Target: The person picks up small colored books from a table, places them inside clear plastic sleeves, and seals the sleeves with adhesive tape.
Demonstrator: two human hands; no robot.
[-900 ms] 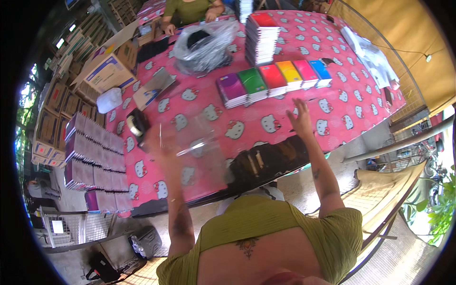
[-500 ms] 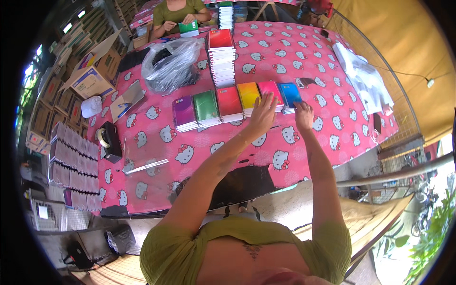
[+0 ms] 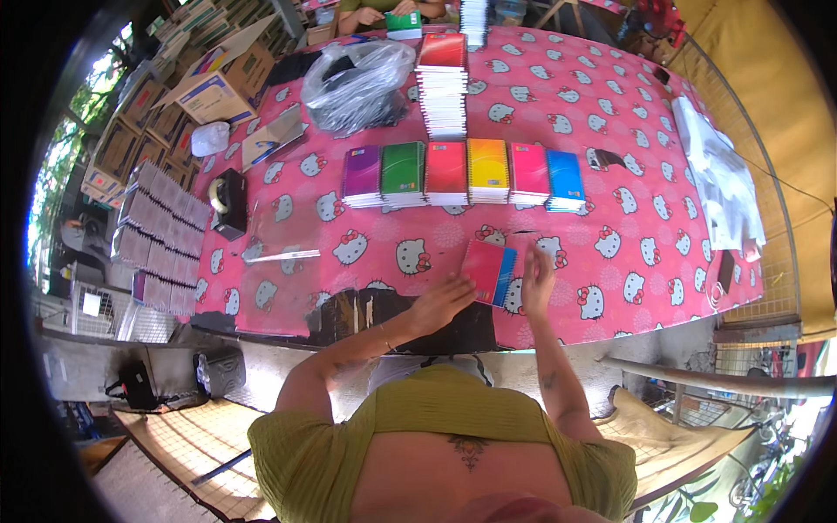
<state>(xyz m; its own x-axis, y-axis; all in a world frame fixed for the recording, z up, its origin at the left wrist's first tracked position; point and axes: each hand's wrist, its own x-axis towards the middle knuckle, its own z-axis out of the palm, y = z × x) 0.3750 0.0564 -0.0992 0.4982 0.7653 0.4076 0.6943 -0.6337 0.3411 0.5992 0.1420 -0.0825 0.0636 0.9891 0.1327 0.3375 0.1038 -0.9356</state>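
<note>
A pinkish-red spiral notebook (image 3: 482,266) lies between my two hands, overlapping a blue spiral notebook (image 3: 505,281) whose strip of cover shows toward my right. My left hand (image 3: 443,305) has its fingers stretched onto the pinkish-red one's near left corner; I cannot tell whether the thumb closes underneath. My right hand (image 3: 538,285) is blurred, fingers partly bent, just beside the blue one's coil edge; I cannot tell if it touches.

As I judge it, the gathering is only begun: these two are together but their edges are not squared, and whether more lie beneath is hidden. Much seems left, since just beyond my hands a row of six notebook stacks (image 3: 446,179) stands in purple, green, red, yellow, pink and blue, with a taller red-topped stack (image 3: 443,100) behind it.

Left of my left hand, clear plastic sleeves (image 3: 283,292) lie flat on the pink tablecloth (image 3: 645,288), with a black tape dispenser (image 3: 229,205) past them and piled notebook bundles (image 3: 161,222) farther left
</note>
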